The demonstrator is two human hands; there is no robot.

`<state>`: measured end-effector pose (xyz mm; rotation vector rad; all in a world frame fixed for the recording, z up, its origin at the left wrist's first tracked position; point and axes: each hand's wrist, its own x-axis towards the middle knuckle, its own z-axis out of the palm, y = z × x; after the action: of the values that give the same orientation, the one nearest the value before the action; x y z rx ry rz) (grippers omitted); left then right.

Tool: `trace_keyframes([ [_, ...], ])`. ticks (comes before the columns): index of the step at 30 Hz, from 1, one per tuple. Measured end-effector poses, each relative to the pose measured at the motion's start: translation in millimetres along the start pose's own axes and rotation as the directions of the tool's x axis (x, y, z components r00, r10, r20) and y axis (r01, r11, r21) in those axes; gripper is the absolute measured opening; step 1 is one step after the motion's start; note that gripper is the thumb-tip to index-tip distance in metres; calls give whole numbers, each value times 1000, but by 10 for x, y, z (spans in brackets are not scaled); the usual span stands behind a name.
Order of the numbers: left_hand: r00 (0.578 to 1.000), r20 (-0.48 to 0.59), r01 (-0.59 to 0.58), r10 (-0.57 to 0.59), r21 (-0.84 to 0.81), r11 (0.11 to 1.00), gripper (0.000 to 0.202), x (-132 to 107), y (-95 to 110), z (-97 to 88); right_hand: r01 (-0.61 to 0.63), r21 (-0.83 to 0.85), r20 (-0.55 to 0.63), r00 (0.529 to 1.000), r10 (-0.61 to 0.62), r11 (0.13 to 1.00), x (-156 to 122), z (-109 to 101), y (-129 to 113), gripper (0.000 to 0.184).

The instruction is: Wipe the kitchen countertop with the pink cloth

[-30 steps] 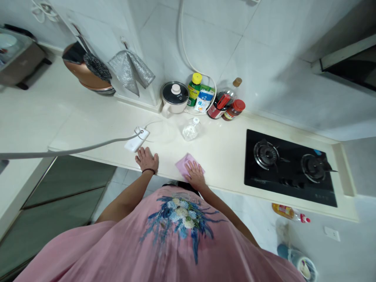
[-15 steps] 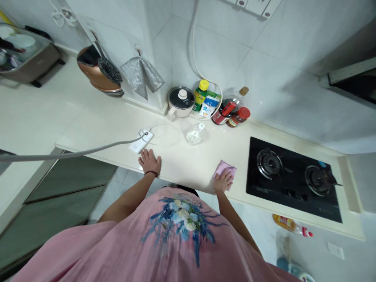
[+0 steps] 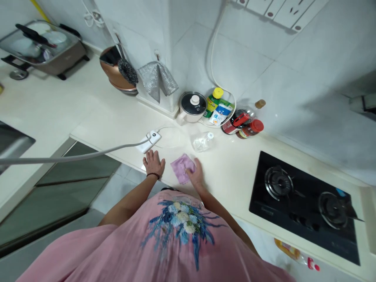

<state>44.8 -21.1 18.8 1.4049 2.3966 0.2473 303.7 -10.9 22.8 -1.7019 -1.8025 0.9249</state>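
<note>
My left hand [image 3: 154, 163] lies flat at the counter's front edge, fingers spread, with a beaded bracelet at the wrist. Just beyond its fingertips is a white device [image 3: 149, 141] with a grey cable plugged into it. My right hand [image 3: 196, 175] grips the right side of a pink cloth [image 3: 181, 167], its thumb over the fabric. The cloth is spread on the pale countertop [image 3: 226, 172] in front of me. Behind it a clear bottle [image 3: 201, 143] with a white cap lies tilted or on its side; I cannot tell which.
Along the wall stand a lidded electric pot [image 3: 192, 109], a yellow-capped bottle [image 3: 213, 102], a white packet [image 3: 220, 114] and red-capped jar [image 3: 249, 129]. A black gas hob [image 3: 305, 207] is at right. A silver cloth [image 3: 158, 80] hangs near a copper-coloured pan [image 3: 116, 72].
My right hand has swept the pink cloth left across the counter, from near the hob to close beside my left hand. My left hand stays planted. The view has shifted slightly.
</note>
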Motion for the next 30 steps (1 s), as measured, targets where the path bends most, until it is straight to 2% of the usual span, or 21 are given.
trace_keyframes([
  [2, 1000, -1, 0, 0, 0, 1000, 76, 0, 3, -1, -129, 111, -197, 969, 149, 986, 185, -108, 22, 104],
  [4, 1000, -3, 5, -5, -2, 1000, 76, 0, 9, -1, -160, 153, -268, 943, 196, 975, 410, -174, 1, 121],
  [6, 1000, -3, 15, -15, -6, 1000, 75, 0, 17, 0, -133, 163, -292, 940, 177, 978, 664, -186, -59, 130],
  [9, 1000, 0, 27, -27, -10, 1000, 75, 3, 26, -3, -76, 196, -357, 923, 144, 978, 1049, -146, -176, 131],
  [13, 999, 21, 33, -33, -16, 999, 76, 13, 23, -12, -37, 291, -424, 891, 164, 956, 1440, -163, -251, 123],
  [16, 999, 22, 36, -36, -21, 999, 76, 20, 16, -13, 28, 354, -420, 898, 132, 935, 1574, -340, -183, 119],
  [18, 999, 18, 39, -39, -23, 999, 77, 22, 14, -10, 39, 415, -390, 910, 139, 909, 1573, -566, -77, 116],
  [20, 999, 16, 38, -38, -28, 999, 77, 23, 12, -5, -20, 499, -294, 937, 191, 867, 1505, -856, 59, 108],
  [22, 999, 15, 35, -35, -33, 999, 77, 24, 10, -1, -168, 552, -67, 967, 244, 817, 1384, -1146, 192, 93],
  [23, 999, 15, 35, -35, -34, 999, 77, 24, 10, 1, -263, 546, 81, 962, 262, 795, 1310, -1266, 246, 83],
  [24, 999, 14, 36, -35, -34, 999, 78, 24, 9, 2, -358, 519, 234, 933, 274, 777, 1231, -1360, 288, 74],
  [26, 999, 11, 37, -36, -33, 999, 77, 25, 8, 2, -510, 434, 478, 829, 290, 742, 1072, -1456, 333, 58],
  [28, 999, 12, 37, -36, -33, 999, 77, 25, 8, -2, -602, 365, 603, 734, 313, 710, 929, -1453, 344, 47],
  [30, 999, 19, 38, -38, -35, 999, 77, 25, 8, -8, -654, 321, 655, 675, 338, 684, 816, -1410, 346, 44],
])
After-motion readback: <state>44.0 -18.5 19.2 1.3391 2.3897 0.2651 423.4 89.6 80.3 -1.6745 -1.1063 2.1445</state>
